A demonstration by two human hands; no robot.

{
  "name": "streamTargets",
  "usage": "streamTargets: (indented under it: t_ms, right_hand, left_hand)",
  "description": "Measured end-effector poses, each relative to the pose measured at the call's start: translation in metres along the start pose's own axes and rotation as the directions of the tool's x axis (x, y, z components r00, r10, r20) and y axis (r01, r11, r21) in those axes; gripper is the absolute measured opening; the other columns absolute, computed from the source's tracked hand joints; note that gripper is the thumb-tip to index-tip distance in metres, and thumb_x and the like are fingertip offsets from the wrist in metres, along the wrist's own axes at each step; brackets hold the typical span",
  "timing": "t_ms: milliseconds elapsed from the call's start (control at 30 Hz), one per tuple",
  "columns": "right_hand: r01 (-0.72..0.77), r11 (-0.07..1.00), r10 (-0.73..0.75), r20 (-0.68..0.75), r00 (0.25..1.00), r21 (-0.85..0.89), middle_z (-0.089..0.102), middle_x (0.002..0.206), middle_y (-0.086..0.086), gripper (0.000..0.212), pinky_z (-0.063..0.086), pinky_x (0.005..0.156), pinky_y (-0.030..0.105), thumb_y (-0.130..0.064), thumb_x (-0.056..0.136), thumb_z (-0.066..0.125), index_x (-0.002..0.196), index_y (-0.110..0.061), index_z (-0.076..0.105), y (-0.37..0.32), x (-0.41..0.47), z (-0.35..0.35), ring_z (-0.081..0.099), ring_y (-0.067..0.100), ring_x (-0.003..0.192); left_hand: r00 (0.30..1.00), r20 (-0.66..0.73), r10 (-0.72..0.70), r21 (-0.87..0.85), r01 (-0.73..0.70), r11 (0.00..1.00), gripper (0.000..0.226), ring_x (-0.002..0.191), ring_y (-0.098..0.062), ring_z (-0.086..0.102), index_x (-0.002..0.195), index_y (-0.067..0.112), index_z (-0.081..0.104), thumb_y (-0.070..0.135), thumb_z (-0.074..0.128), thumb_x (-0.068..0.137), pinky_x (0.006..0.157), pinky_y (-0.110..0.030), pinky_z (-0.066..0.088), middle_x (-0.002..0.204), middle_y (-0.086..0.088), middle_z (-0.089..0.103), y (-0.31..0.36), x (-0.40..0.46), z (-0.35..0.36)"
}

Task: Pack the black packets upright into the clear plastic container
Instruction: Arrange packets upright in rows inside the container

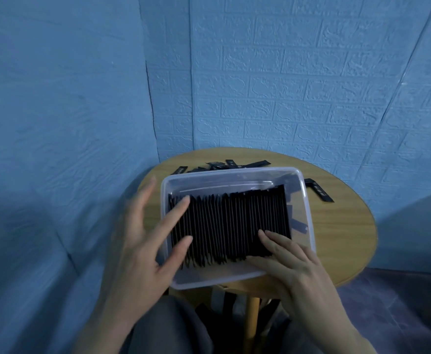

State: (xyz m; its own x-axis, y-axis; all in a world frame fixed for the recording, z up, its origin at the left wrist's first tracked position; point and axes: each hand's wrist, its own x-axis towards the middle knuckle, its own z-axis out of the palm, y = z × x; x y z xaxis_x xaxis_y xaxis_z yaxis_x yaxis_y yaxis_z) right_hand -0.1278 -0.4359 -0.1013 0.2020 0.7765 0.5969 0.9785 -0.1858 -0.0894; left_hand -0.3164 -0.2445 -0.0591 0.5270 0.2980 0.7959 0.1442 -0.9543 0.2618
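A clear plastic container (309, 200) sits on a small round wooden table (342, 226). A dense row of black packets (229, 226) stands upright inside it, filling most of its width. My left hand (143, 241) is spread over the left end of the row, its straight fingers touching the packet tops. My right hand (286, 261) lies with straight fingers on the near right end of the row. Several loose black packets (224, 164) lie on the table behind the container, and one more loose packet (320, 191) lies to its right.
Blue textured walls close in behind and to the left of the table. The table's post (251, 325) and my knees are below the near edge. Dark items lie on the floor under the table.
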Motion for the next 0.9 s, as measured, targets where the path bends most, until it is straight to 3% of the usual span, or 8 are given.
streamTargets:
  t_ms: [67,133,367,500,567,667,733,900]
  right_hand:
    - [-0.002,1.000,0.002,-0.030,1.000,-0.002,0.055,0.139,0.003,0.044,0.038,0.090,0.032,-0.016,0.076,0.045,0.110,-0.035,0.067,-0.002,0.000,0.002,0.052,0.021,0.127]
    - [-0.014,1.000,0.013,-0.064,0.998,-0.004,0.058,0.136,0.003,0.046,0.038,0.088,0.031,-0.013,0.072,0.042,0.101,-0.032,0.071,-0.005,0.002,0.003,0.056,0.020,0.124]
    - [-0.005,1.000,0.008,-0.186,0.982,0.017,0.059,0.134,-0.005,0.039,0.038,0.094,0.033,0.000,0.070,0.056,0.093,-0.025,0.073,-0.007,0.008,0.003,0.051,0.014,0.129]
    - [0.025,1.000,-0.027,-0.229,0.973,-0.009,0.061,0.131,-0.006,0.034,0.038,0.094,0.034,-0.002,0.079,0.050,0.093,-0.022,0.074,-0.008,0.026,-0.004,0.051,0.013,0.129]
    - [0.037,0.999,-0.042,-0.243,0.969,-0.023,0.063,0.128,-0.006,0.035,0.037,0.095,0.031,-0.001,0.080,0.047,0.092,-0.021,0.074,-0.005,0.041,-0.006,0.053,0.013,0.126]
    - [0.044,0.998,-0.054,-0.241,0.969,-0.047,0.066,0.124,-0.004,0.035,0.040,0.093,0.034,0.004,0.079,0.051,0.091,-0.019,0.074,0.003,0.062,-0.007,0.056,0.015,0.123]
    - [0.046,0.997,-0.058,-0.248,0.967,-0.057,0.067,0.123,-0.004,0.036,0.042,0.091,0.037,0.006,0.077,0.051,0.090,-0.018,0.074,0.008,0.074,-0.005,0.057,0.015,0.123]
    - [0.058,0.997,-0.066,-0.233,0.970,-0.043,0.070,0.118,-0.005,0.036,0.040,0.092,0.031,0.008,0.075,0.058,0.091,-0.020,0.075,0.018,0.107,0.004,0.060,0.014,0.119]
  left_hand:
    - [0.983,0.093,-0.157,-0.226,0.174,0.958,0.057,0.149,-0.010,0.018,0.144,0.043,0.041,0.051,0.053,0.089,0.116,-0.015,0.017,0.161,0.003,0.018,-0.006,-0.006,0.010]
    - [0.966,0.153,-0.210,-0.371,0.253,0.894,0.064,0.148,0.000,0.009,0.146,0.053,0.027,0.054,0.053,0.087,0.111,-0.005,0.011,0.163,0.011,0.014,-0.005,-0.010,0.019]
    - [0.948,0.129,-0.291,-0.568,0.311,0.762,0.069,0.148,0.002,-0.002,0.144,0.062,0.005,0.074,0.041,0.087,0.118,-0.017,0.005,0.157,0.036,0.002,0.000,-0.005,0.034]
    - [0.948,0.093,-0.305,-0.674,0.286,0.681,0.057,0.143,0.013,0.008,0.141,0.065,0.014,0.048,0.045,0.096,0.111,-0.004,0.010,0.149,0.045,0.013,0.002,0.013,0.028]
    - [0.936,0.102,-0.338,-0.686,0.312,0.657,0.058,0.143,0.013,0.005,0.140,0.068,0.012,0.040,0.041,0.097,0.117,-0.012,0.007,0.147,0.048,0.012,-0.004,0.027,0.027]
    - [0.913,0.139,-0.383,-0.606,0.384,0.697,0.051,0.147,0.006,-0.004,0.134,0.076,0.006,0.061,0.032,0.092,0.123,-0.042,0.000,0.150,0.045,0.002,-0.024,0.045,0.032]
    - [0.904,0.169,-0.393,-0.561,0.416,0.716,0.051,0.146,0.008,-0.003,0.131,0.078,0.001,0.066,0.028,0.091,0.123,-0.045,0.002,0.147,0.050,0.000,-0.037,0.055,0.037]
    - [0.914,0.168,-0.370,-0.600,0.392,0.697,0.050,0.135,0.025,0.006,0.137,0.067,0.003,0.053,0.031,0.099,0.111,-0.009,0.011,0.134,0.061,0.006,-0.046,0.084,0.036]
